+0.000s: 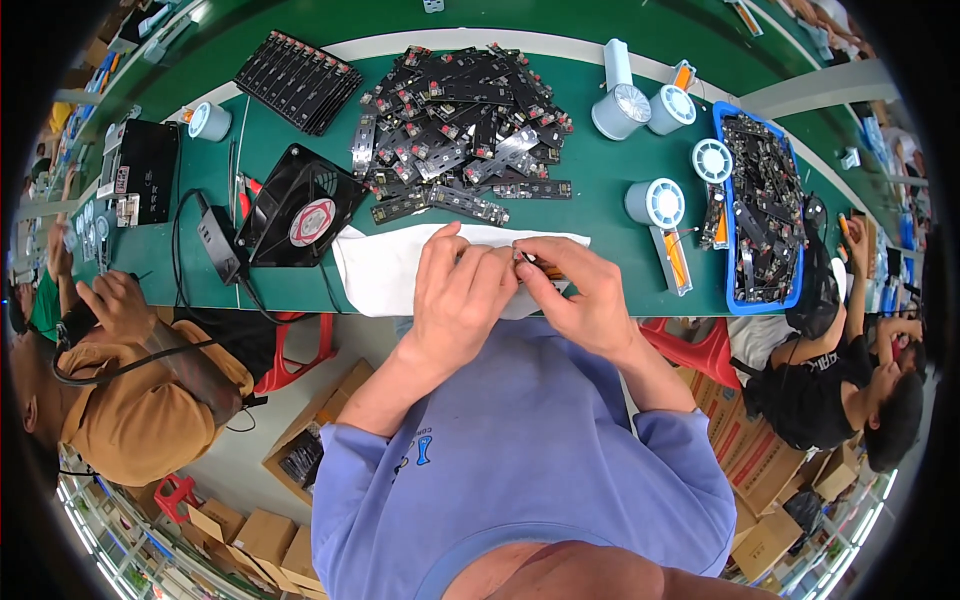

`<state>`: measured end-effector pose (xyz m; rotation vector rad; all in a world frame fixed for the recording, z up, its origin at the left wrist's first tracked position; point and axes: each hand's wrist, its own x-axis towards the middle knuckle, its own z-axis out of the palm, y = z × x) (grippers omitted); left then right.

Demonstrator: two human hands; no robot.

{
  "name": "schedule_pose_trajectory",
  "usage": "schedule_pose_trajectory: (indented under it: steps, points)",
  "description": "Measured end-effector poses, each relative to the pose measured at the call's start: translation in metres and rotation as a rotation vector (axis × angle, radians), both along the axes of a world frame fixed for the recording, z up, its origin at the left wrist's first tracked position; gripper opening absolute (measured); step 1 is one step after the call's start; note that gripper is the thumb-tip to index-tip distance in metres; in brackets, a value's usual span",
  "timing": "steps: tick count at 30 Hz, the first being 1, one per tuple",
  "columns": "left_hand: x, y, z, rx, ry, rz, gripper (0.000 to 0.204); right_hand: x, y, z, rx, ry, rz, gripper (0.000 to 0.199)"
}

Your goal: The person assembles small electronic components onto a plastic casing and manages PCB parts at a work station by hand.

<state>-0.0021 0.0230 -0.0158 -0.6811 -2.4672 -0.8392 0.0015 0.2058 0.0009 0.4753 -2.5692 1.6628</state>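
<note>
Over the white cloth at the table's front edge, my two hands meet, fingertips together. My left hand is closed, its thumb and fingers pressed round a small part. From the other side my right hand pinches the same small dark part with an orange side. Most of it is hidden by my fingers, so its kind is not clear. Beyond the cloth lies a big heap of black circuit boards, several with red and silver bits on them.
A black square fan and a black power adapter lie left. A stack of board panels stands behind. Right are light-blue round-headed units and a blue tray of boards. People sit at both sides, beside red stools.
</note>
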Motion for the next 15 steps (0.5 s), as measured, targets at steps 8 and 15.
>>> schedule_pose_trajectory:
  steps: [8, 15]
  points:
    - [0.0003, 0.0015, 0.0010, 0.020, 0.012, 0.011, 0.023, 0.0003, -0.0002, 0.0007, -0.087, -0.149, -0.030, 0.027]
    - [-0.0005, -0.0007, -0.0013, 0.009, 0.003, -0.022, 0.024, -0.0050, 0.0043, -0.0010, -0.008, -0.031, 0.033, 0.026]
